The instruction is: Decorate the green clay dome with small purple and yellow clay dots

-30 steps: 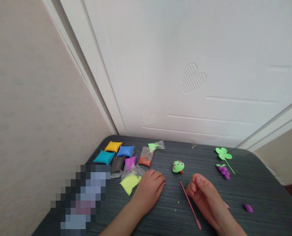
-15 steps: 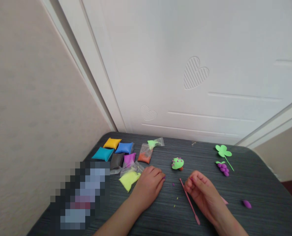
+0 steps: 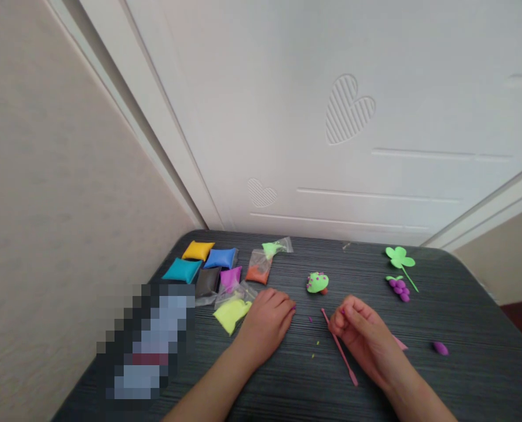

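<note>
My left hand [image 3: 266, 320] rests on the dark table [image 3: 287, 381], palm down with fingers loosely curled, nothing in it, beside a bag of yellow clay [image 3: 231, 313]. My right hand [image 3: 362, 334] lies to the right with fingers curled together, thumb pressed to fingertips on a tiny purple bit I can barely see. A pink modelling stick [image 3: 340, 349] lies on the table just left of it. A small green clay figure with purple dots [image 3: 317, 282] stands beyond both hands.
Several clay bags lie at the left: yellow-orange [image 3: 197, 250], blue [image 3: 221, 258], teal [image 3: 182, 270], black [image 3: 208, 282], purple [image 3: 231, 278], orange [image 3: 258, 269]. A green clover [image 3: 399, 257], purple grapes [image 3: 399, 288] and a purple lump [image 3: 440, 348] sit at the right. A white door stands behind.
The view has tilted slightly, shifting everything up in the picture. Both hands stay almost where they were; the right fingers have curled tighter.
</note>
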Available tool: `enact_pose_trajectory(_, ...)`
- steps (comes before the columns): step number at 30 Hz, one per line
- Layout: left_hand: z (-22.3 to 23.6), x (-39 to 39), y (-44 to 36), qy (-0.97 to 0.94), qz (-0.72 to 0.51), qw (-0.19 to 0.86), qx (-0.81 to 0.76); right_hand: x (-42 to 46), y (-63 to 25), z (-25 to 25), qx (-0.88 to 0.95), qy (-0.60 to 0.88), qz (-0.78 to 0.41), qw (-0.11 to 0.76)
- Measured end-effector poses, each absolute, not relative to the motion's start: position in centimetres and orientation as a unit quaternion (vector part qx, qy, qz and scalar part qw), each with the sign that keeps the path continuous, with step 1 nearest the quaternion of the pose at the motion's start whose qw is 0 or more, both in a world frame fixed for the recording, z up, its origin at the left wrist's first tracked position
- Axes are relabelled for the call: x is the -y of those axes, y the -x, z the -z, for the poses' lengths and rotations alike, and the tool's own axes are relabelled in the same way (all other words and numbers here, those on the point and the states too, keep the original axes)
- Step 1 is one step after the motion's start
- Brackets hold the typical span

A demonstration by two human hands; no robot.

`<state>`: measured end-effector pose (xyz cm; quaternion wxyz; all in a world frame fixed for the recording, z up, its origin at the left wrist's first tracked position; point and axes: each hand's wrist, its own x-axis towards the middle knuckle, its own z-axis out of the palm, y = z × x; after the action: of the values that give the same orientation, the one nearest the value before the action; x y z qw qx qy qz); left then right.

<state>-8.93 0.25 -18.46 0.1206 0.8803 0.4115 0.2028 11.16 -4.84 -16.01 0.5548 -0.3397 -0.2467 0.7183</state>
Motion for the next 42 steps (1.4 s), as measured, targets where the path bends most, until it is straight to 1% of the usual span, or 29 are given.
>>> enact_pose_trajectory(20, 18.47, -0.40, 9.01, -0.886, -0.189, 0.119, -0.406, 4.80, -11.38, 16.44, 0.272, 0.308, -0.712, 0.569)
enact_pose_trajectory(42, 18.47, -0.51, 9.15, -0.887, -0.201, 0.127, -0.397, 4.74, -11.09, 15.92, 0.252, 0.354, -0.703, 0.562)
